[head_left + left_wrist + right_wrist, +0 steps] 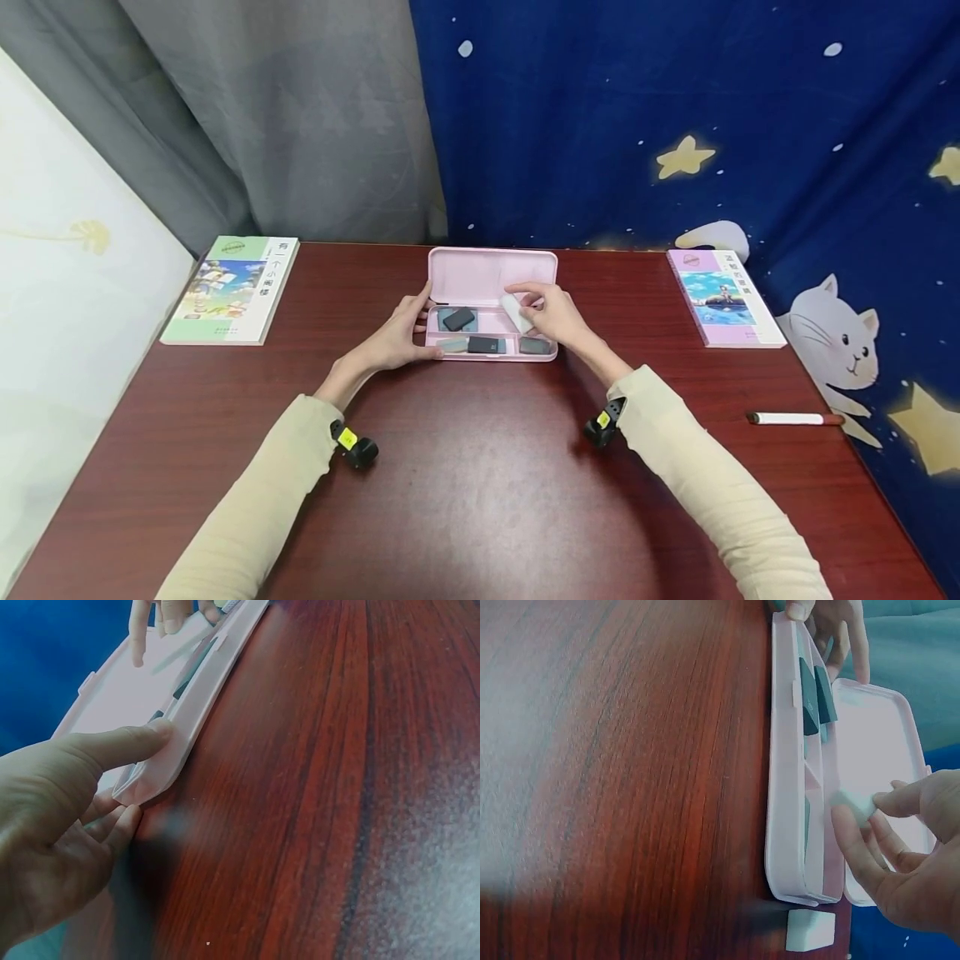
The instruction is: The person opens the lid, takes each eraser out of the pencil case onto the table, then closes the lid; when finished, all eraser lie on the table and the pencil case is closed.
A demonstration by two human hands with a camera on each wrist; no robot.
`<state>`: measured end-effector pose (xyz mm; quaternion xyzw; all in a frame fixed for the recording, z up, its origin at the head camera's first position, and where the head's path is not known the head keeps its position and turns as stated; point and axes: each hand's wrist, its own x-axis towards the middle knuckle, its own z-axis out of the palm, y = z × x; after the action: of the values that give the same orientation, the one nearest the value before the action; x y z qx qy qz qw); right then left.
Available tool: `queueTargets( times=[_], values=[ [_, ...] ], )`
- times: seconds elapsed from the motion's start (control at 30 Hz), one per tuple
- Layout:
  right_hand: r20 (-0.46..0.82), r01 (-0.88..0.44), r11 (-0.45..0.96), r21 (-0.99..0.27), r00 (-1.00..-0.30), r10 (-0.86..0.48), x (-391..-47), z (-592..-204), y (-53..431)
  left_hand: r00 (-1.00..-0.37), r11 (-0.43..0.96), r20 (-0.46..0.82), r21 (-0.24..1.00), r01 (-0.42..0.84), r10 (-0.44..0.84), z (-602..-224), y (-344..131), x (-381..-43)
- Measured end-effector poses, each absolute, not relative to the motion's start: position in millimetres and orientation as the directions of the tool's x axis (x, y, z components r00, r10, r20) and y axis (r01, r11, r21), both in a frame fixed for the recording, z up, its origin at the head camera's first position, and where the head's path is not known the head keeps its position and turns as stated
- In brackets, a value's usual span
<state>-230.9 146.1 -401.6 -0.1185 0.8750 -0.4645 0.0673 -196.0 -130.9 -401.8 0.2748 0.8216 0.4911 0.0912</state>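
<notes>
A pink pencil case [491, 358] lies on the table with its lid [491, 273] folded back. My left hand [393, 337] grips its left end, thumb [142, 742] at the front wall and fingers round the corner. Over the right part of the case, my right hand [555, 315] pinches a white eraser-like block [515, 313] between thumb and fingers. Inside the tray sit a dark block [458, 318] at back left, another dark block [486, 344] in the front middle and a grey block [534, 345] at front right.
A second white block [810, 930] lies beside the case's right end. A green-and-white book [228, 292] lies at the back left, a purple-and-white book [723, 298] at the back right. Near the table's right edge is a white marker [795, 418]. Curtains [562, 125] hang behind the table.
</notes>
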Motion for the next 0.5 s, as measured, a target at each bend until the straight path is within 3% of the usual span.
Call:
queueTargets(
  times=[0.5],
  values=[
    [-0.171,0.115,0.276,-0.954,-0.968,-0.185,-228.7,-410.5,173.3,-0.838,0.394,0.117,0.842,0.367,0.532,-443.9,-138.6,-218.8]
  ],
)
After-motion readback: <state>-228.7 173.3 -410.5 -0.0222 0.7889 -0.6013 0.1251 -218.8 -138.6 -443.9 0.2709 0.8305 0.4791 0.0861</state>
